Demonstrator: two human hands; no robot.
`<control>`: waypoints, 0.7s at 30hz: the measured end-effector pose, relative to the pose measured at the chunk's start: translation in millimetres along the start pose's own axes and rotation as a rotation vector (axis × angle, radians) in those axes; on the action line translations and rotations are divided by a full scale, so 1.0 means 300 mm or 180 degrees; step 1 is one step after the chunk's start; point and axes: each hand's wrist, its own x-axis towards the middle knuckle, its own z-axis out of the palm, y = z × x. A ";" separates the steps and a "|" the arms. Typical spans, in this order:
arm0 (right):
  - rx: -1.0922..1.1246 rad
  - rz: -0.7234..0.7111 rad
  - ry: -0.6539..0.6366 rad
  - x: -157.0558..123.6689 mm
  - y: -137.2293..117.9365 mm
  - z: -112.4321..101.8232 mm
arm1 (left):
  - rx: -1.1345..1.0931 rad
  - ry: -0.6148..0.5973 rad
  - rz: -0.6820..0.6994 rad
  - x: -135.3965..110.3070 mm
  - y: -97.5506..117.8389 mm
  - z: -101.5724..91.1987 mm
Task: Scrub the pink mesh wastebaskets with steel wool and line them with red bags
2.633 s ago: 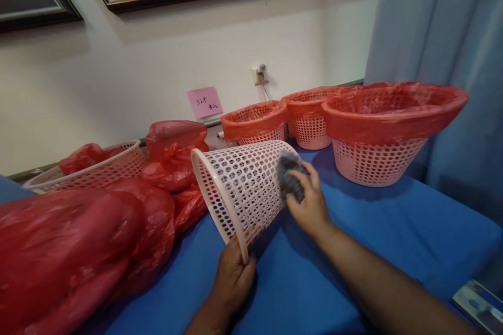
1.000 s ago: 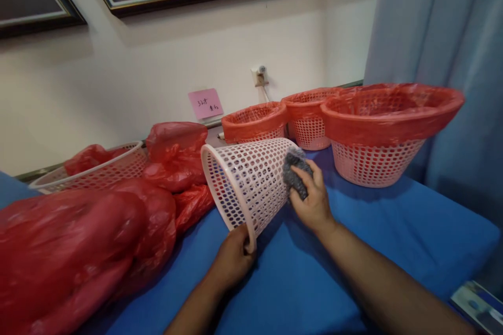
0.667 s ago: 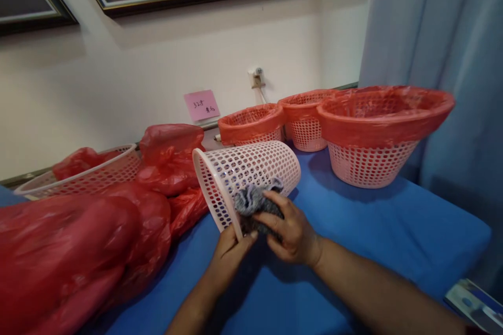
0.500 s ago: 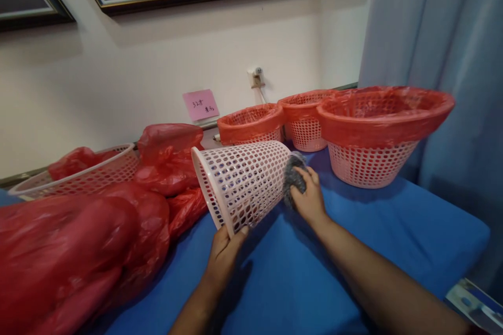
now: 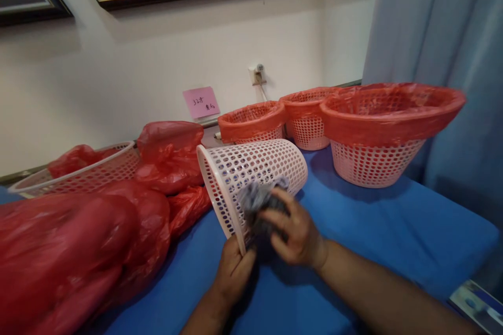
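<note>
Pale wall (image 5: 157, 63) behind; blue table (image 5: 353, 241) in front of it; blue curtain (image 5: 459, 36) at right. Red bags (image 5: 66, 251) heaped over the table's left side. Beyond them, a wide basket (image 5: 98, 172) with red plastic inside.

Right rear: three upright baskets with red liners folded over their rims: large (image 5: 377, 162), middle (image 5: 310, 131), small (image 5: 253, 120).

Pink basket (image 5: 263, 159): unlined, on its side at centre, mouth to the left, base to the right, in front of the small one. Contact with the table beneath: cannot tell.

Right hand (image 5: 298, 235): fingers curled and slightly spread around a grey rag (image 5: 257, 201), pressed to the pink basket's near wall, close to the rim. Rag blurred.

Left hand (image 5: 236, 272): closed on the rim's lower edge, thumb outside; fingers mostly hidden.

Pink note (image 5: 201, 102), handwritten, low on the wall. Socket (image 5: 257, 74) to its right.
</note>
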 end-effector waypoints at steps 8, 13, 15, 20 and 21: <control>-0.0147 0.2866 0.1165 0.033 0.298 -0.058 | 0.0338 -0.0266 -0.0143 0.038 -0.028 -0.013; 0.0116 0.0492 0.0058 0.018 0.029 -0.027 | 0.0545 -0.0395 -0.0012 0.049 -0.021 0.000; 0.0389 -0.0155 -0.0221 0.012 -0.051 -0.018 | 0.0552 -0.0364 -0.0046 0.045 -0.009 0.001; 0.0478 -0.0334 -0.0511 0.014 -0.062 -0.009 | 0.0224 0.0330 -0.0157 0.024 -0.018 -0.021; 0.0453 -0.0241 -0.0538 0.016 -0.043 -0.009 | 0.0099 0.0487 -0.0200 0.020 -0.025 -0.025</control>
